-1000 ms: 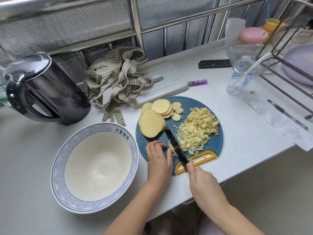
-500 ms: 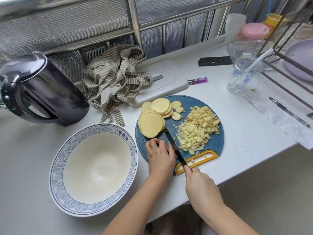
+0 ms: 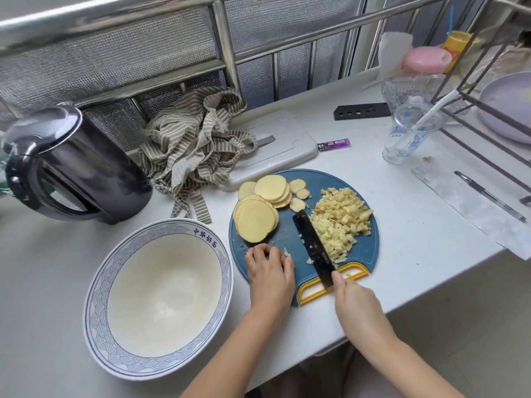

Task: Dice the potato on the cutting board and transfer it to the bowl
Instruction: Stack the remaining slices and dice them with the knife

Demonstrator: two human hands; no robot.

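A round blue cutting board (image 3: 365,248) with a yellow handle lies on the white counter. On its left are two stacks of potato slices (image 3: 255,222), and on its right a pile of diced potato (image 3: 342,219). My right hand (image 3: 356,300) grips the handle of a black knife (image 3: 313,245); the blade lies against the left side of the diced pile. My left hand (image 3: 270,271) rests on the board's near left part with its fingers curled, a loose potato bit beside them. A big white bowl (image 3: 97,282) with a blue rim stands empty to the left of the board.
A black kettle (image 3: 71,168) stands at the far left, a striped cloth (image 3: 195,150) and a white board (image 3: 281,145) behind the blue board. A purple lighter (image 3: 334,144), plastic cup (image 3: 411,133), pen (image 3: 488,196) and metal rack (image 3: 488,110) are at the right. The counter edge runs just near the board.
The knife has moved right, away from my left hand, and now lies against the diced pile. My left hand stays in place with its fingers curled.
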